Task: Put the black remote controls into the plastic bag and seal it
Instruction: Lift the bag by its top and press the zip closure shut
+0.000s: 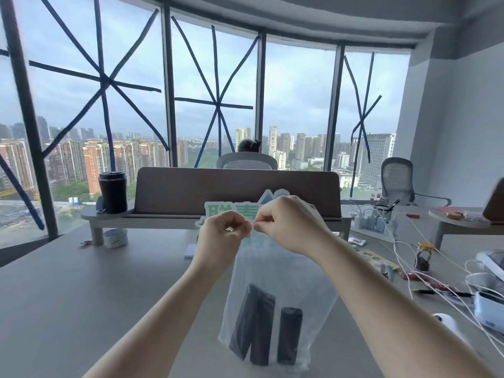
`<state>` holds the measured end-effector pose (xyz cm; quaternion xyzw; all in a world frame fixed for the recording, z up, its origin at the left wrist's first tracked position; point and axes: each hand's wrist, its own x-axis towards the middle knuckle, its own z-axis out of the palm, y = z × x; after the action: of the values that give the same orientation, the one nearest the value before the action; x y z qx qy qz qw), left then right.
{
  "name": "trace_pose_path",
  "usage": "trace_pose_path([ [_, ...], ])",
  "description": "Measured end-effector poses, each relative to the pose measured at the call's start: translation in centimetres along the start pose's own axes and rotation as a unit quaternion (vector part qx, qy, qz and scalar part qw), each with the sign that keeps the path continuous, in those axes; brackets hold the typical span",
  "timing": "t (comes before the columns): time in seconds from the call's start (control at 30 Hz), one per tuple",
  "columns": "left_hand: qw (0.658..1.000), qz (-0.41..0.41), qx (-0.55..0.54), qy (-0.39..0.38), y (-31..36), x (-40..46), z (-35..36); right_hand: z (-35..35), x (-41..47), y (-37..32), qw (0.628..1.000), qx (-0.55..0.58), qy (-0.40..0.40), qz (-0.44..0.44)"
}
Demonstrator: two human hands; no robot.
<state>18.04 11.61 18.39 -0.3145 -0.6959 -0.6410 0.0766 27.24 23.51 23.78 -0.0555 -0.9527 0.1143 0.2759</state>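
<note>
A clear plastic bag [297, 279] hangs upright over the grey table, lifted by its top edge. Three black remote controls stand inside at the bottom: two lean together [253, 326] on the left and a shorter one [290, 335] is on the right. My left hand [221, 238] and my right hand [286, 222] are close together at the bag's mouth. Both pinch the thin red strip of the top edge between thumb and fingers. The bag's opening itself is hidden behind my hands.
A black tumbler [112, 192] stands on a low shelf with a brown divider [237, 189]. White cables [425, 257], a small jar [424, 256], a pen and white devices [488, 306] crowd the right side. A tape roll [116, 238] lies left. A person sits behind the divider.
</note>
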Motion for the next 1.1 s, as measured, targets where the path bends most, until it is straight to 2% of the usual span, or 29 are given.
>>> trace_pose_path([
  [0.3,1.000,0.016,0.009,0.002,0.3,0.3,0.2,-0.6,0.2,-0.3,1.000,0.008,-0.009,0.027],
  [0.57,0.999,-0.002,-0.021,0.024,-0.2,0.1,0.6,0.7,0.3,0.0,0.999,0.038,-0.019,0.031],
  [0.8,0.994,-0.046,-0.063,0.082,-1.5,0.8,-1.0,0.5,-1.5,1.8,0.998,-0.049,-0.013,0.037],
  [1.1,0.986,-0.068,-0.087,0.125,-3.3,1.3,-4.4,-0.1,-3.6,4.1,0.994,-0.086,-0.018,0.057],
])
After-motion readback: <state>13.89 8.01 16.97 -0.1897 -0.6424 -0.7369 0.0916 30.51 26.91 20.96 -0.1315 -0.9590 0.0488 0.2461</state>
